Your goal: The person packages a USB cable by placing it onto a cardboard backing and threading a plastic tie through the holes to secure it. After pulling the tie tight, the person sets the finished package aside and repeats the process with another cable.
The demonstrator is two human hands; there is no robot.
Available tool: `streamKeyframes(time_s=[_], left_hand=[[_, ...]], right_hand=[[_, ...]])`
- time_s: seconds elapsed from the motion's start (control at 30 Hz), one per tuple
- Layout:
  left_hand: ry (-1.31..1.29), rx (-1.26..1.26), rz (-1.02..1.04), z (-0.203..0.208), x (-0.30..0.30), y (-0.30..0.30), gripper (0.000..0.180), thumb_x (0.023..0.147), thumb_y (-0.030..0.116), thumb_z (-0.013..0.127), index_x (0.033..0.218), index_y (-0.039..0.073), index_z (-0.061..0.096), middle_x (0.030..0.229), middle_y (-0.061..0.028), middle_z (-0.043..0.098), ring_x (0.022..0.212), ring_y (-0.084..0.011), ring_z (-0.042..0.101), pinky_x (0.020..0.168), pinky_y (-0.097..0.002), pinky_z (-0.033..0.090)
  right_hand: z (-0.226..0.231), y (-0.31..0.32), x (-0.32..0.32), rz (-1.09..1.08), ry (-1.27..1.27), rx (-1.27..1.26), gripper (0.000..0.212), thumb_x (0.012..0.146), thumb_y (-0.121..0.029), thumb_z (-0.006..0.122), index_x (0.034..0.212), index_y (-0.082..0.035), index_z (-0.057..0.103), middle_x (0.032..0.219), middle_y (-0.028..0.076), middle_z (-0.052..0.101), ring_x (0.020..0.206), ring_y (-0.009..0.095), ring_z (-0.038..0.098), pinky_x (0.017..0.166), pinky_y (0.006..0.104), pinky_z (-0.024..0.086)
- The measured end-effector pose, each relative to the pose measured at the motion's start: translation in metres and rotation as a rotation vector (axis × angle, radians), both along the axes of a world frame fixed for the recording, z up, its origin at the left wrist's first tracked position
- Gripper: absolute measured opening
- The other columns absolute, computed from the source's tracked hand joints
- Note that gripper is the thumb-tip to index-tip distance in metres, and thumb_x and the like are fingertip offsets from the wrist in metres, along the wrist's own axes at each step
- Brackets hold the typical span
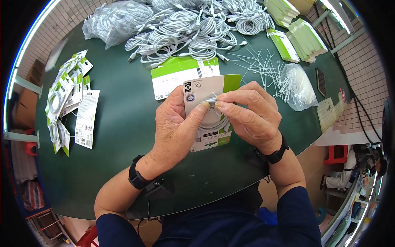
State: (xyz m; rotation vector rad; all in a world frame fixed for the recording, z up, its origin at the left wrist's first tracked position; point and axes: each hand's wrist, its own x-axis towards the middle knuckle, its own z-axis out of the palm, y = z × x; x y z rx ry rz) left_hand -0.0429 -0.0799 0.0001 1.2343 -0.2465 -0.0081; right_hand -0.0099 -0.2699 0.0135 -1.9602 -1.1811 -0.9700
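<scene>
In front of me, my left hand (175,127) is closed on a white and green packaging card (195,105), its thumb pressing on the front. A coiled white cable (214,125) lies against that card. Thumb and forefinger of my right hand (255,117) pinch together at the upper part of the coil, on what looks like a thin white cable tie (215,95); the fingers partly hide it. Just behind, another white and green card (164,84) lies on the green table (123,123).
White coiled cables (181,33) and a clear bag of cables (119,22) fill the far side. Loose cable ties (259,66) and a bag of ties (300,86) lie right, near stacked cards (306,39). Carded cables (63,99) pile left. A phone (321,81) lies far right.
</scene>
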Motion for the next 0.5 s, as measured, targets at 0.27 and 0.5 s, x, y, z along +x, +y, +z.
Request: streamKeyframes(time_s=[0.27,0.5], left_hand=[[-0.012,0.015,-0.024,0.001,-0.008,-0.003,0.032,0.096,0.000,0.059,0.127,-0.005,0.053,0.118,-0.0126,0.066,0.106,-0.0148,0.064,0.092,-0.0297,0.053],[0.012,0.066,-0.033,-0.008,-0.007,-0.001,0.029,0.096,0.001,0.059,0.123,-0.005,0.052,0.116,-0.0122,0.065,0.106,-0.0152,0.062,0.093,-0.0302,0.051]], right_hand=[[0.009,0.000,0.009,0.049,0.113,0.060,0.032,0.070,0.009,0.078,0.096,-0.007,0.070,0.092,0.008,0.072,0.068,0.020,0.061,0.055,0.0276,0.048],[0.009,0.001,-0.001,0.014,0.080,-0.039,0.028,0.070,0.006,0.078,0.094,-0.007,0.070,0.090,0.006,0.072,0.065,0.020,0.060,0.054,0.0281,0.047]])
